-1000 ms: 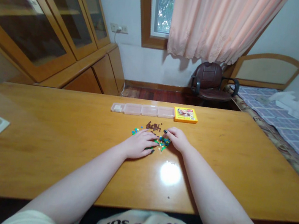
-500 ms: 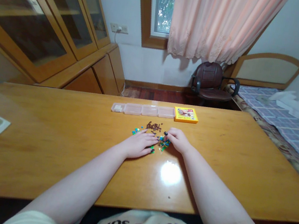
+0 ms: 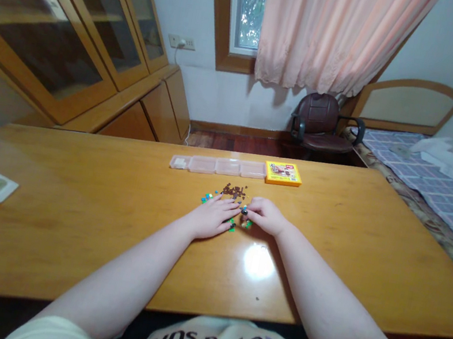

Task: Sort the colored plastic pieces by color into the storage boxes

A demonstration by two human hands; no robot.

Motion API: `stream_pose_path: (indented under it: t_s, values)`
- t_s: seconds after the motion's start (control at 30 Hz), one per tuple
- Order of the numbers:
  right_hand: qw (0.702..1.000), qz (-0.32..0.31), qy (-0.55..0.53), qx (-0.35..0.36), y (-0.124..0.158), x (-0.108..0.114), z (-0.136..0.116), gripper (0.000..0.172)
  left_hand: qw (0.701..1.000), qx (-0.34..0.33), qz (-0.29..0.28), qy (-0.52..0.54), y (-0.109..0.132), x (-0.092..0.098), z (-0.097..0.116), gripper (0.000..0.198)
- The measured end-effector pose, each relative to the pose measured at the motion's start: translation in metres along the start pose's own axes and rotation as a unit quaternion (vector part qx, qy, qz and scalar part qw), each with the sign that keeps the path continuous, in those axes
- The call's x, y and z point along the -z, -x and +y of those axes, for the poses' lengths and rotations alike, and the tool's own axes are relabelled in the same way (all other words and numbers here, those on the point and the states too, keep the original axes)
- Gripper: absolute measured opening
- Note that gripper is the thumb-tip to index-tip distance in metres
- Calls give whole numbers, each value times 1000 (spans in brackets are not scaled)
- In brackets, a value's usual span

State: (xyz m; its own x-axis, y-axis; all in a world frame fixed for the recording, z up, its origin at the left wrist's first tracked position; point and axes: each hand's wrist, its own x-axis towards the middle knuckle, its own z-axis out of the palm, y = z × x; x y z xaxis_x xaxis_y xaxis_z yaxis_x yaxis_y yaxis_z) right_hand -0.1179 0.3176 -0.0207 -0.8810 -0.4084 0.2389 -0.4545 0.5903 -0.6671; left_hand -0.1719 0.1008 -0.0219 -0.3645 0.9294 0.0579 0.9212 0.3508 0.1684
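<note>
**Op:** Head view, my log. The left hand [image 3: 211, 219] lies palm down, fingers spread and flat, gripping nothing. Its fingertips rest among the small green and blue plastic pieces [image 3: 232, 228]. The right hand [image 3: 267, 216] is curled, thumb and forefinger drawn together at the edge of the same scatter. I cannot tell whether a piece sits between them; it would be too small to see.

**Obs:** Where does the scatter lie?

**Op:** Between and partly under both hands, on the glossy honey-coloured wooden table [image 3: 73, 195]. Just beyond the fingertips is a separate little heap of dark brown pieces [image 3: 234, 191]. Further back, near the far edge, is a long clear plastic box with several compartments [image 3: 218, 166]. A flat yellow cardboard box [image 3: 282, 173] is just beside its right end.

**Obs:** Handling note?

**Op:** My judgement is that parts this tiny will skid on a polished top.
- Keep the flat hand in place as a fence.
- Press straight down rather than sideways.
- Pinch one piece at a time, low, with the very fingertips.
- Keep any sweep clear of the brown heap, which would mix in easily.
</note>
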Motion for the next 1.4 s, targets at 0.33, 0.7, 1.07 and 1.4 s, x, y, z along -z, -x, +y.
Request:
stream_pose_path:
  t_s: [0.33, 0.7, 1.07, 1.4]
  values:
    - [1000, 10, 23, -4, -1, 0, 2, 45, 999, -24, 15, 24, 2, 10, -1, 37]
    - [999, 10, 33, 2, -3, -3, 2, 35, 997, -61, 22, 32, 4, 12, -1, 31]
    - [990, 90, 61, -86, 2, 3, 9, 36, 999, -24, 44, -4, -2, 5, 3, 37]
    - [978, 117, 71, -155, 2, 2, 13, 42, 999, -38, 15, -9, -6, -4, 15, 46]
